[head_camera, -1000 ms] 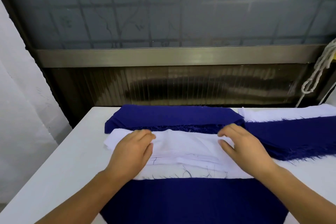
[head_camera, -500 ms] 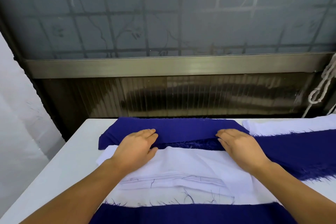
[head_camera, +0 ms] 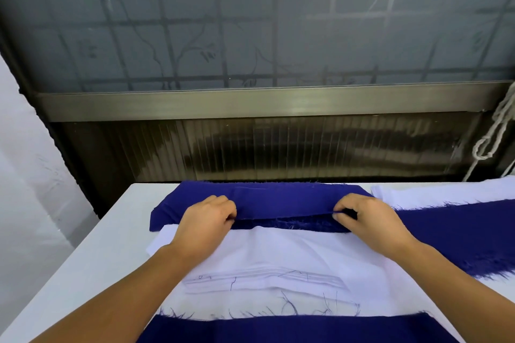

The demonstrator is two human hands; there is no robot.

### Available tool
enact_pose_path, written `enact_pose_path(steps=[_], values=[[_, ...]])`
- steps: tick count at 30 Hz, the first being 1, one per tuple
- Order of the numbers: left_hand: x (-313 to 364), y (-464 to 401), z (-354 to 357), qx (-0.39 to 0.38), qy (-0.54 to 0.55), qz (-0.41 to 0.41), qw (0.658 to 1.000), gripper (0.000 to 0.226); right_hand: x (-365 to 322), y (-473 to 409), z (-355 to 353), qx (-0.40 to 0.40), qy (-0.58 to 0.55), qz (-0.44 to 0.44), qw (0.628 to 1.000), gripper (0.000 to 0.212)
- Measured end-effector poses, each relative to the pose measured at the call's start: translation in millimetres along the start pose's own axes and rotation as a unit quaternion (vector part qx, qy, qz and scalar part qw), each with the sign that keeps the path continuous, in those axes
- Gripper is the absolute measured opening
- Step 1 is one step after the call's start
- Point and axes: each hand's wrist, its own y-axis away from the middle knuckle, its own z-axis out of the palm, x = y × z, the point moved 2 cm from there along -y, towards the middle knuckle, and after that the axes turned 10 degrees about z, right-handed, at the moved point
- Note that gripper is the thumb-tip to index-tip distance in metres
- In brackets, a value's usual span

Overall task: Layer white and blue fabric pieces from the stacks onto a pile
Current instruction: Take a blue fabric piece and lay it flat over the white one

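Fingers (head_camera: 338, 210) of the right hand (head_camera: 367, 220) are pinched together on the near edge of the top blue piece (head_camera: 278, 200); those of the left hand (head_camera: 204, 218) are curled and closed on the same edge, further left. Both grips sit at the front edge, well apart, one toward each end.

Location: the blue piece lies on top of a blue stack (head_camera: 292, 224) at the far side of the white table (head_camera: 92, 253), just beyond the white fabric (head_camera: 278, 256) spread in front of the person. A second blue length (head_camera: 459, 234) and a white piece (head_camera: 446, 193) lie to the right. Another blue layer (head_camera: 278, 331) shows at the near edge, under the white fabric.

Handling, as judged: thin, light and limp cloth. It will sag between the two hands and fold on itself if held at one point only. Holding the edge near both ends is sound practice. Frayed edges may shed threads or catch on the layer below.

Appearance: deep blue, matt, a long rectangle with a faint crease. The cut edges are ragged, with loose fibres along the stack's front. Stray blue threads lie on the white fabric.
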Motion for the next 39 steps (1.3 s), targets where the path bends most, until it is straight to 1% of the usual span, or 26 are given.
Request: enact_pose_path(steps=[3, 5, 7, 9, 14, 16, 18, 20, 21, 23, 25, 27, 30, 32, 33, 35, 37, 38, 39], values=[[-12, -1, -4, -0.034, 0.138, -0.045, 0.989, 0.007, 4, 3, -7, -0.059, -0.084, 0.001, 0.995, 0.016], [-16, -2, -9, -0.052, 0.173, -0.058, 0.982, 0.011, 4, 5, -9, -0.055, -0.105, 0.021, 0.993, 0.017], [-18, -3, -15, -0.046, 0.158, -0.073, 0.984, 0.016, 1, 5, -10, -0.030, -0.103, 0.044, 0.993, 0.019], [-16, -3, -20, -0.015, 0.125, -0.083, 0.989, 0.017, -5, 6, -11, -0.011, -0.115, 0.065, 0.991, 0.022], [-11, 7, -50, 0.026, 0.077, -0.082, 0.993, 0.015, -25, 18, -35, 0.025, -0.212, 0.078, 0.974, 0.019], [-8, 17, -67, 0.027, 0.077, -0.085, 0.993, 0.012, -35, 32, -51, 0.045, -0.201, 0.064, 0.977, 0.020], [-6, 30, -86, 0.023, 0.087, -0.070, 0.994, 0.010, -41, 51, -70, 0.046, -0.191, 0.027, 0.980, 0.019], [-5, 45, -106, -0.015, 0.159, -0.046, 0.986, 0.010, -43, 71, -88, 0.003, -0.219, 0.008, 0.976, 0.016], [-3, 52, -114, -0.058, 0.216, -0.037, 0.974, 0.011, -42, 81, -94, -0.038, -0.246, 0.012, 0.968, 0.014], [1, 66, -122, -0.164, 0.328, -0.022, 0.930, 0.009, -36, 96, -99, -0.131, -0.289, 0.036, 0.948, 0.011], [8, 82, -116, -0.231, 0.389, -0.018, 0.892, 0.003, -26, 111, -92, -0.213, -0.280, 0.069, 0.933, 0.009], [14, 98, -100, -0.265, 0.398, -0.028, 0.878, 0.006, -17, 124, -76, -0.277, -0.256, 0.099, 0.921, 0.010], [22, 123, -68, -0.321, 0.403, -0.040, 0.856, 0.007, -6, 141, -53, -0.352, -0.225, 0.132, 0.899, 0.011], [26, 134, -61, -0.326, 0.383, -0.037, 0.864, 0.013, -2, 148, -44, -0.376, -0.199, 0.141, 0.894, 0.012], [27, 134, -63, -0.315, 0.381, -0.035, 0.869, 0.016, 0, 148, -45, -0.362, -0.191, 0.140, 0.902, 0.012], [25, 128, -75, -0.257, 0.385, -0.038, 0.885, 0.023, 1, 146, -53, -0.283, -0.191, 0.129, 0.931, 0.015], [22, 121, -91, -0.147, 0.366, -0.060, 0.917, 0.023, 0, 143, -66, -0.174, -0.232, 0.113, 0.950, 0.016], [21, 118, -99, -0.077, 0.344, -0.068, 0.933, 0.021, -1, 144, -72, -0.100, -0.254, 0.094, 0.957, 0.015], [23, 118, -106, -0.006, 0.314, -0.065, 0.947, 0.017, -1, 147, -77, -0.010, -0.254, 0.056, 0.966, 0.012]])
